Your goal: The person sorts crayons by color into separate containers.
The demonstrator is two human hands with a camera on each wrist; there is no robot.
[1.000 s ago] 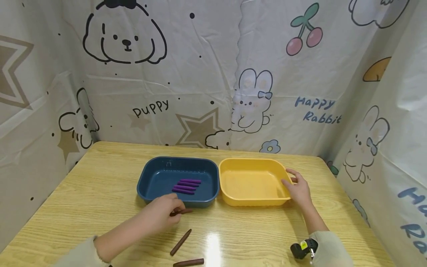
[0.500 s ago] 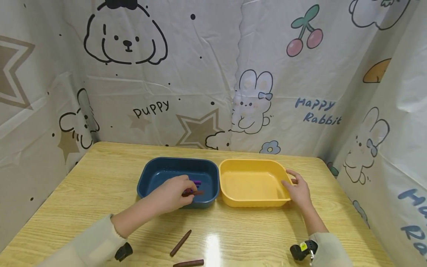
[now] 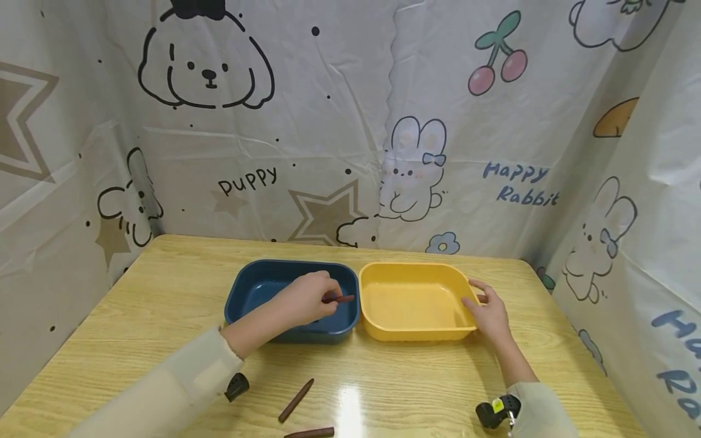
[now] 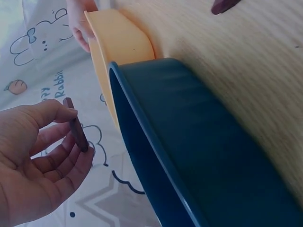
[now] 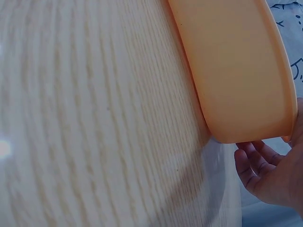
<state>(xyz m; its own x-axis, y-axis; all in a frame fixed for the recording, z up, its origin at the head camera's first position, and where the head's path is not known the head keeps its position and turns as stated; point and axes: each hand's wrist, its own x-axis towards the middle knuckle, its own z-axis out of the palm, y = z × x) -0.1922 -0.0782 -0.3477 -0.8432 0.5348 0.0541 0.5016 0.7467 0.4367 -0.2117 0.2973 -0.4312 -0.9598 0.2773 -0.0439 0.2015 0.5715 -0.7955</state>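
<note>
Right hand at the end of the yellow tray

The yellow tray (image 5: 236,71) runs from the top of the frame down to the right, its smooth outer wall resting on the pale wood-grain surface (image 5: 94,118). The right hand (image 5: 272,175) sits at the tray's lower right end, fingers (image 5: 251,163) loosely bent just beneath the rim; whether they touch the tray is unclear.

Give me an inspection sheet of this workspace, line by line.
Surface: light wooden table, glossy glare near front.
Job's things: brown crayon stick pinched over dark blue plastic tray; yellow plastic tray beside it, empty; two brown sticks on the table.
Clutter: nothing seen.
Grippers: left hand pinches the stick; right hand touches the yellow tray's end.
Cables: nothing seen.
Surroundings: cartoon-printed white curtain.
</note>
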